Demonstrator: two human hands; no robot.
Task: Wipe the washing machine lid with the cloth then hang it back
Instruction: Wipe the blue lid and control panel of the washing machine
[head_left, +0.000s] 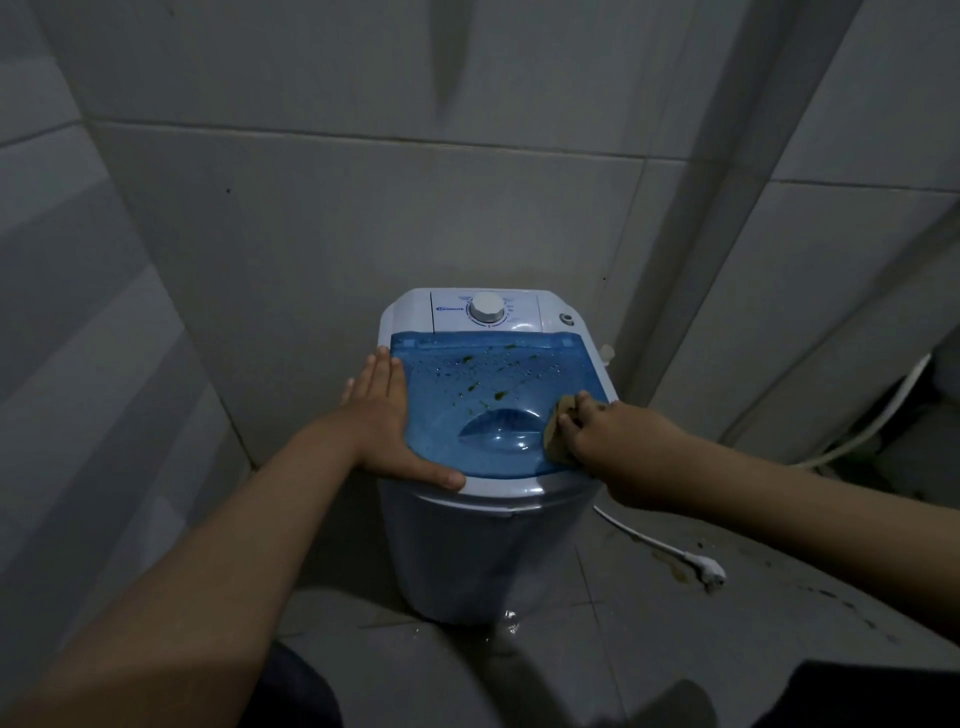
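Note:
A small white washing machine (467, 551) stands against the tiled wall. Its translucent blue lid (483, 384) is closed and speckled with dark green spots and droplets. My right hand (608, 436) presses a yellowish cloth (558, 431) onto the lid's right edge, near the front; most of the cloth is hidden under my fingers. My left hand (387, 421) lies flat with fingers spread along the lid's left edge, thumb on the machine's front rim, holding nothing.
A white dial (487, 309) sits on the control panel behind the lid. A white power cord with its plug (704, 566) lies on the stained floor to the right. A white hose (883, 415) runs along the right wall. Tiled walls close in on both sides.

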